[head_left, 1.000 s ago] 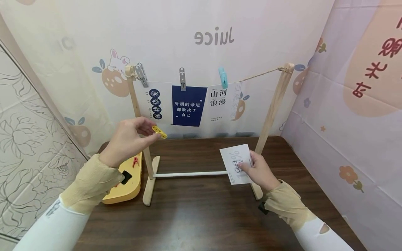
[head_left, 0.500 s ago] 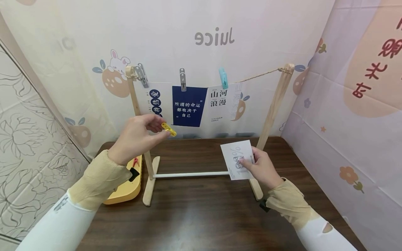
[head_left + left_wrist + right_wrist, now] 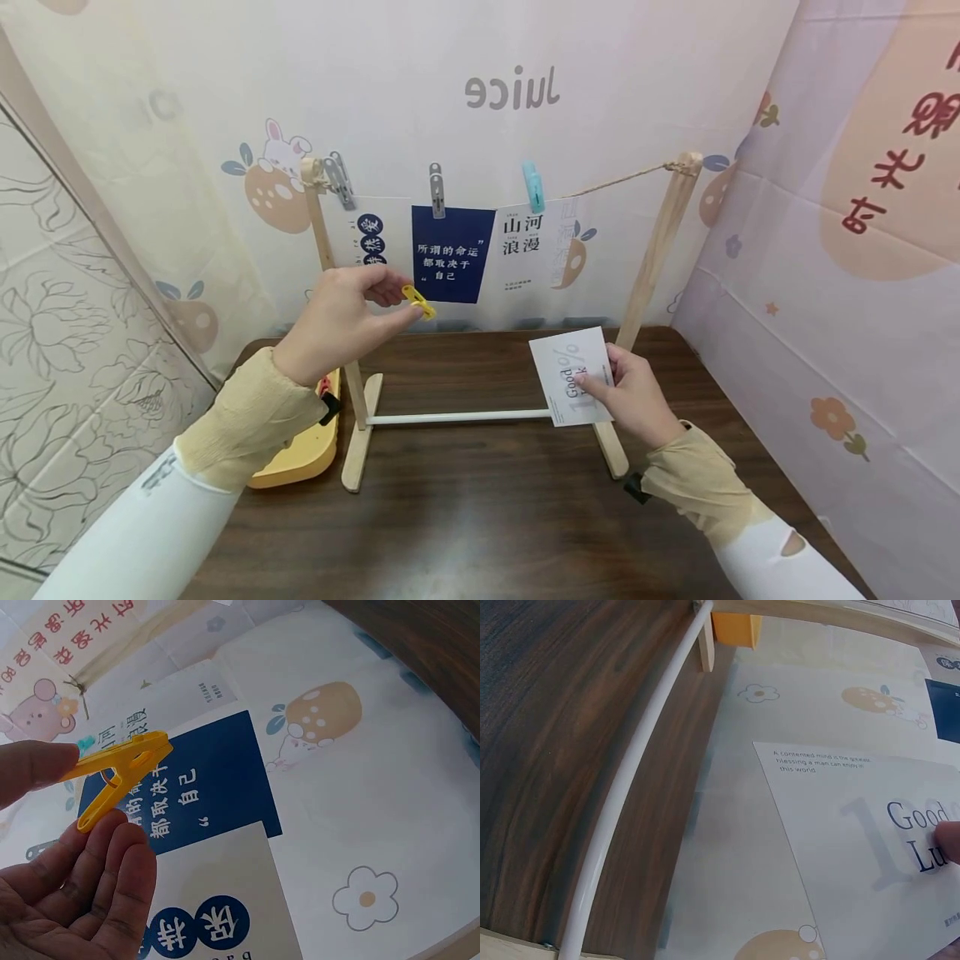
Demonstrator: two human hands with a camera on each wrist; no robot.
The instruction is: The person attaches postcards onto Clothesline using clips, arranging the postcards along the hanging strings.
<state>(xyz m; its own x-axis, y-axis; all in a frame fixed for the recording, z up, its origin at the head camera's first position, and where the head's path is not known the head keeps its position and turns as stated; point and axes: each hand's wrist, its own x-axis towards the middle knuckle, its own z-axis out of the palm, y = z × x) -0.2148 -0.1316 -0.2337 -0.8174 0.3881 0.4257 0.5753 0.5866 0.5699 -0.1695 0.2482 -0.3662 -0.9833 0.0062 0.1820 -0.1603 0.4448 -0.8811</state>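
Between thumb and fingertips my left hand (image 3: 352,317) pinches a yellow clothespin (image 3: 124,772), in front of the hanging cards. In the left wrist view the clothespin's tip looks closed. My right hand (image 3: 633,392) holds a white "Good Luck" card (image 3: 572,377) by its right edge, thumb on the front, near the rack's right post (image 3: 652,250). From the twine (image 3: 618,179) hang a white card (image 3: 386,218) with blue circles, a dark blue card (image 3: 452,254) and a white card with black lettering (image 3: 522,258). Grey clothespins (image 3: 437,192) and a light blue clothespin (image 3: 533,187) clip them.
A yellow tray (image 3: 300,458) with a red clothespin (image 3: 324,387) stands left of the rack, partly behind my left forearm. The rack's white crossbar (image 3: 457,417) runs low above the dark wooden table (image 3: 465,517). Printed curtains (image 3: 600,75) enclose the back and sides.
My left hand has moved right and slightly up with the yellow clothespin. My right hand has lifted the card a little and shifted it slightly right.
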